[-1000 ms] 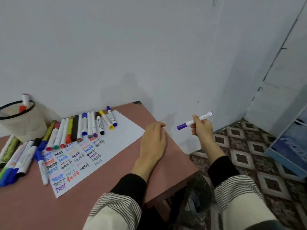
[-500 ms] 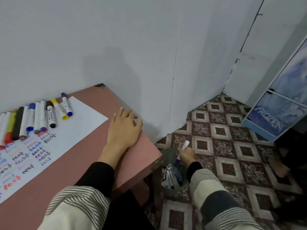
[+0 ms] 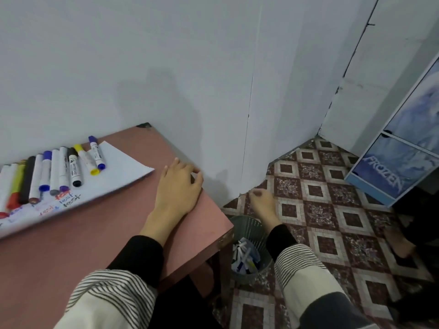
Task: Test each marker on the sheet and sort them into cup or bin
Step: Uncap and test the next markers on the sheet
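Several discarded markers (image 3: 242, 256) are seen inside the bin (image 3: 249, 248) at 5 o'clock of the desk (image 3: 95, 233). A row of markers (image 3: 59, 172) lies on the sheet (image 3: 118, 172), sorting judged unfinished. Right hand (image 3: 262, 205) hangs over the bin, grip loose, empty. Left hand (image 3: 178, 188) rests flat on the desk.

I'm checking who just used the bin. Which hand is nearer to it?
Right. The right hand hangs empty just above the bin on the floor; the left hand rests flat on the table, farther off.
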A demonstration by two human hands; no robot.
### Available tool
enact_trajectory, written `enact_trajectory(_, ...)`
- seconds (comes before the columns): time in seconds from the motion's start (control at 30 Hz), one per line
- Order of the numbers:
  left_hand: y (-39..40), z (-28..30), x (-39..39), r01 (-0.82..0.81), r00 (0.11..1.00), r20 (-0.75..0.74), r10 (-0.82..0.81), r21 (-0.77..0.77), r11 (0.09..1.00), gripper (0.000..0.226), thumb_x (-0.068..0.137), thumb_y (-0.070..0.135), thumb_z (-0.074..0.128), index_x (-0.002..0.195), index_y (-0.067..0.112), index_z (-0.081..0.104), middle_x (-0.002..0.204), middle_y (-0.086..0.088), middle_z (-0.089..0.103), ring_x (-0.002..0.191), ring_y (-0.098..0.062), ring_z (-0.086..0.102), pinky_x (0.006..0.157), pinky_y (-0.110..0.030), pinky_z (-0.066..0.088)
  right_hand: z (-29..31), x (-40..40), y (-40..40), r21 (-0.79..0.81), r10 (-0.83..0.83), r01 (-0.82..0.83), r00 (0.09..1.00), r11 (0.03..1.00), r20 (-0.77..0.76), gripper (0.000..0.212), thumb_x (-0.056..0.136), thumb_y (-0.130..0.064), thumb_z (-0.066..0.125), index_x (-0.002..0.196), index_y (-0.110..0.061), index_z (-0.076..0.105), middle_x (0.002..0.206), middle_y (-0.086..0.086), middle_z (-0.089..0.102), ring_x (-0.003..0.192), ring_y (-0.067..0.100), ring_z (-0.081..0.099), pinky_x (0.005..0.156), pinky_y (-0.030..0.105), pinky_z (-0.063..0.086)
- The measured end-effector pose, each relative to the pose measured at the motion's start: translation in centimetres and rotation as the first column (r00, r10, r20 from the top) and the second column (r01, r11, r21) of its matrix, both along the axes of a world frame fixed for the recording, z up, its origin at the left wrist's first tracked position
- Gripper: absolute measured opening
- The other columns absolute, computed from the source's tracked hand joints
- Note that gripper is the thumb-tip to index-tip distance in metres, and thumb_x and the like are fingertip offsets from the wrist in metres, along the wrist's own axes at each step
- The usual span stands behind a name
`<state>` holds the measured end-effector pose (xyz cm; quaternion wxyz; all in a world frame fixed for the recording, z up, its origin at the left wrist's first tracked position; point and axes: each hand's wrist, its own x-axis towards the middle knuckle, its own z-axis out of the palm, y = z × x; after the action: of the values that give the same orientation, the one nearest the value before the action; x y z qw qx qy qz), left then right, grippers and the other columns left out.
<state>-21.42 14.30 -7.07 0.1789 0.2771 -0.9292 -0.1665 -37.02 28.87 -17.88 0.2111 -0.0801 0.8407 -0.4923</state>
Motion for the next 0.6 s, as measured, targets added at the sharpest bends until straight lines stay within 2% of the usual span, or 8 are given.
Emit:
enact_trajectory(0.07, -0.2, 1.0, 0.9, -0.007, 0.998, -0.065, 0.010, 0.051, 0.999, 0.026, 0.099, 0.028, 0.045, 0.107, 0.017, 0.067, 0.112, -0.002, 0.063, 0.120, -0.024, 0.051, 0.098, -0.038, 0.040, 4.7, 1.2, -1.8, -0.092, 0.030, -0.042, 0.991, 0.995, -0.131, 0.025, 0.094, -0.016, 0.049, 0.118, -0.015, 0.058, 0.095, -0.001, 0.060, 0.086, 0.017, 0.061, 0.077, 0.030, 0.051)
enact_trajectory(0.13, -1.1, 2.1, 2.3, -0.041, 0.994, -0.103, 0.045, 0.038, 0.998, 0.023, 0.098, 0.027, 0.046, 0.102, 0.016, 0.067, 0.106, -0.001, 0.064, 0.100, -0.024, 0.057, 0.076, -0.033, 0.041, 8.7, 2.3, -3.5, -0.149, 0.074, -0.115, 0.963, 0.982, -0.258, 0.025, 0.097, -0.014, 0.048, 0.121, -0.012, 0.057, 0.088, -0.007, 0.058, 0.076, 0.000, 0.054, 0.065, 0.011, 0.044)
enact_trajectory(0.2, -2.6, 3.4, 4.1, -0.065, 0.986, -0.158, 0.054, -0.063, 0.996, 0.022, 0.098, 0.023, 0.047, 0.096, 0.012, 0.066, 0.099, -0.004, 0.064, 0.095, -0.026, 0.057, 0.077, -0.035, 0.041, 12.0, 3.8, -5.3, -0.195, 0.118, -0.197, 0.928, 0.961, -0.353, 0.027, 0.099, -0.015, 0.048, 0.123, -0.011, 0.057, 0.093, -0.006, 0.058, 0.075, -0.005, 0.051, 0.058, 0.002, 0.041)
enact_trajectory(0.27, -4.7, 4.8, 7.0, -0.138, 0.965, -0.244, 0.100, -0.145, 0.980, 0.019, 0.096, 0.018, 0.049, 0.094, 0.010, 0.066, 0.097, -0.005, 0.065, 0.096, -0.026, 0.057, 0.081, -0.036, 0.043, 14.5, 6.1, -8.0, -0.211, 0.181, -0.288, 0.892, 0.934, -0.415, 0.029, 0.100, -0.017, 0.046, 0.126, -0.013, 0.057, 0.103, -0.004, 0.059, 0.080, -0.006, 0.053, 0.059, -0.002, 0.039)
enact_trajectory(0.37, -7.9, 6.2, 11.4, -0.286, 0.908, -0.359, 0.218, -0.149, 0.947, 0.017, 0.093, 0.014, 0.053, 0.103, 0.012, 0.067, 0.110, -0.005, 0.065, 0.109, -0.025, 0.055, 0.087, -0.034, 0.041, 16.6, 9.4, -11.7, -0.215, 0.252, -0.383, 0.850, 0.898, -0.462, 0.031, 0.099, -0.019, 0.045, 0.127, -0.015, 0.057, 0.111, -0.002, 0.062, 0.094, 0.005, 0.059, 0.065, 0.006, 0.041)
enact_trajectory(0.5, -12.1, 5.9, 17.5, -0.439, 0.865, -0.360, 0.351, -0.199, 0.876, 0.020, 0.094, 0.016, 0.054, 0.108, 0.013, 0.067, 0.116, -0.007, 0.065, 0.127, -0.030, 0.048, 0.102, -0.048, 0.038, 17.1, 13.5, -16.1, -0.144, 0.349, -0.475, 0.791, 0.868, -0.503, 0.031, 0.097, -0.021, 0.047, 0.125, -0.015, 0.059, 0.114, -0.002, 0.064, 0.098, 0.011, 0.059, 0.078, 0.022, 0.044)
enact_trajectory(0.57, -13.3, 5.6, 20.4, -0.523, 0.840, -0.298, 0.454, -0.219, 0.824, 0.021, 0.097, 0.022, 0.051, 0.108, 0.016, 0.067, 0.114, -0.005, 0.066, 0.123, -0.029, 0.050, 0.104, -0.049, 0.034, 16.6, 15.6, -18.1, -0.049, 0.402, -0.507, 0.736, 0.861, -0.544, 0.031, 0.095, -0.026, 0.048, 0.124, -0.021, 0.060, 0.115, -0.007, 0.064, 0.099, 0.011, 0.061, 0.085, 0.030, 0.049)
enact_trajectory(0.6, -13.4, 5.4, 21.1, -0.546, 0.831, -0.261, 0.492, -0.214, 0.810, 0.022, 0.098, 0.027, 0.048, 0.103, 0.019, 0.067, 0.105, -0.004, 0.067, 0.113, -0.028, 0.055, 0.100, -0.048, 0.035, 16.2, 16.3, -18.6, -0.005, 0.426, -0.514, 0.716, 0.858, -0.554, 0.031, 0.094, -0.026, 0.048, 0.122, -0.023, 0.060, 0.115, -0.007, 0.064, 0.098, 0.012, 0.061, 0.088, 0.033, 0.050)
